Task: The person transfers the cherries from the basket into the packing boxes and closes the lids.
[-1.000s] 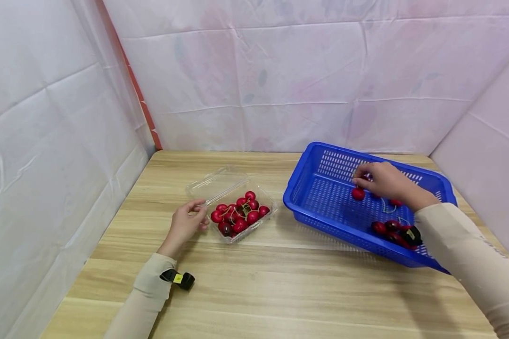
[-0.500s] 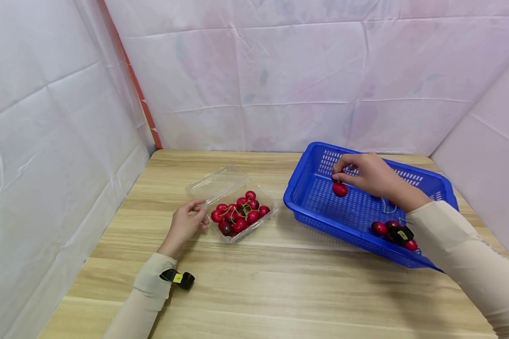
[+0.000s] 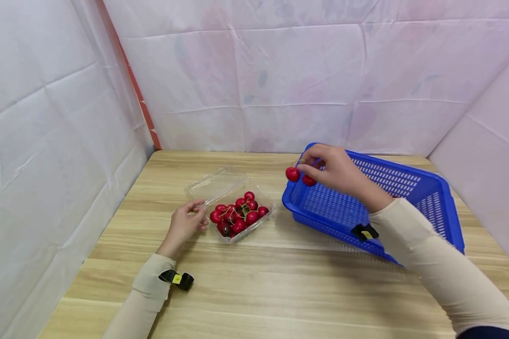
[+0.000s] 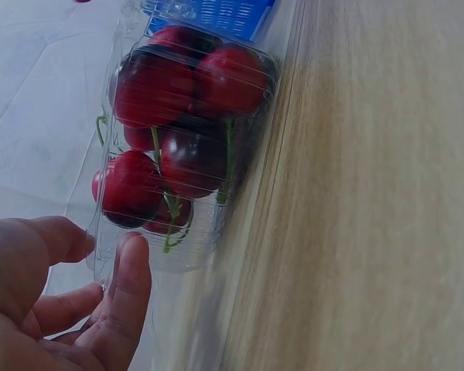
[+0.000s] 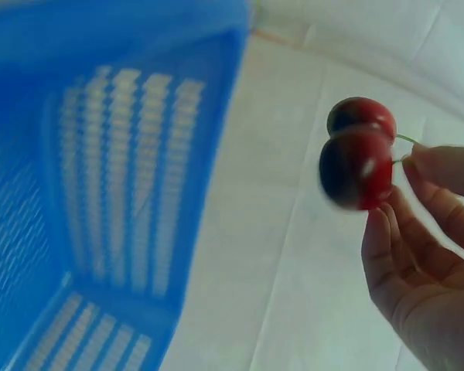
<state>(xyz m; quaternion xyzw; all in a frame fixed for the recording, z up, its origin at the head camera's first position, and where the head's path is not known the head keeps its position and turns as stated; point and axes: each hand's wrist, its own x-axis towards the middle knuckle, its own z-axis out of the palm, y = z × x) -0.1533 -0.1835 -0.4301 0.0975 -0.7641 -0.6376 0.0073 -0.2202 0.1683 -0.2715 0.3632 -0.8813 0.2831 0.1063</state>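
Observation:
My right hand [image 3: 335, 170] pinches two red cherries [image 3: 292, 174] by their thin stems, above the left end of a blue plastic basket [image 3: 453, 221]. In the right wrist view the pair of cherries [image 5: 357, 168] dangles from the thumb and fingertips, beside the basket wall. On the table to the left, a clear plastic clamshell box [image 3: 254, 229] stands with its lid [image 3: 218, 182] folded back. Several red cherries [image 3: 239, 226] with green stems fill it. My left hand [image 3: 185, 223] holds the box's left edge between thumb and fingers, as the left wrist view shows [image 4: 100, 294].
The wooden table [image 3: 254, 292] reaches back to a pale cloth wall [image 3: 254, 84], with another cloth at the left [image 3: 46, 165]. The basket's raised rim stands between its inside and the box. My right forearm covers much of the basket's near right part.
My right hand has moved left with the cherries, from over the middle of the basket to its left rim, and has risen somewhat. My left hand and the box have stayed put.

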